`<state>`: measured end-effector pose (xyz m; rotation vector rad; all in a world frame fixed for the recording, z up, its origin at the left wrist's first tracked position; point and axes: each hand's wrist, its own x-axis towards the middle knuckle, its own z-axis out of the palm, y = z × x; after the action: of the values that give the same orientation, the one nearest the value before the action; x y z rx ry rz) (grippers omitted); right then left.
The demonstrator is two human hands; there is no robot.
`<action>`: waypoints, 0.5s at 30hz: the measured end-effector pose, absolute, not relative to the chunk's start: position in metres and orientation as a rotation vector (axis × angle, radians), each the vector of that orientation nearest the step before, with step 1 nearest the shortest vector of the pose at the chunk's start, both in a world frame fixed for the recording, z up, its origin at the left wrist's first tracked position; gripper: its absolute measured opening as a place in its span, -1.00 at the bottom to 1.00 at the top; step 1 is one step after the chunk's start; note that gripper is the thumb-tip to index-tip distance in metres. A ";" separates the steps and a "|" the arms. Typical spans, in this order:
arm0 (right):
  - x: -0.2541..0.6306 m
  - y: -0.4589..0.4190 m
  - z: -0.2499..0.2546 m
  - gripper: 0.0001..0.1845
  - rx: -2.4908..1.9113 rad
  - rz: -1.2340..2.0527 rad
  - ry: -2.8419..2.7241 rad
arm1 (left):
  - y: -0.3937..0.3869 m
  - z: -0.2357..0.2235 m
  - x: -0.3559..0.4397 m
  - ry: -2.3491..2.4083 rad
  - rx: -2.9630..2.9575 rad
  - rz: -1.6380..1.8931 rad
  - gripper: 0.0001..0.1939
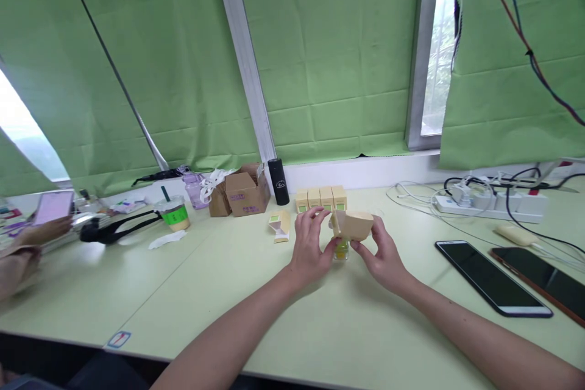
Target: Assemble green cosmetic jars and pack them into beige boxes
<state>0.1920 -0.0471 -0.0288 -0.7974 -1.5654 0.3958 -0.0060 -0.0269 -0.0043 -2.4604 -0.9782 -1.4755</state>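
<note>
A small tan carton (357,225) is tilted between my hands in the middle of the table. My left hand (311,242) has its fingers at the carton's left flap, with the thumb low at its edge. My right hand (382,256) grips the right end, thumb underneath. Just below the carton is a small clear jar (340,251) with something yellow-green in it; its upper part is hidden. Left of my hands lies an opened carton (279,226) with its flap out. Behind them several matching small cartons (320,198) stand in a row.
A black cylinder (278,181) and a brown cardboard box (247,192) stand at the back. A drink cup (175,213) is further left, near another person's hand (46,231). Two phones (492,277) and a power strip (493,204) with cables lie to the right.
</note>
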 end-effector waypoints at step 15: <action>0.196 -0.040 -0.031 -0.35 -0.926 0.105 -1.628 | -0.017 -0.016 -0.010 -0.753 -2.420 -1.556 -0.50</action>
<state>0.1964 -0.0397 -0.0306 -0.9261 -1.6279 0.1052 -0.0097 -0.0173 -0.0161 -2.4197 -0.7534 -1.5559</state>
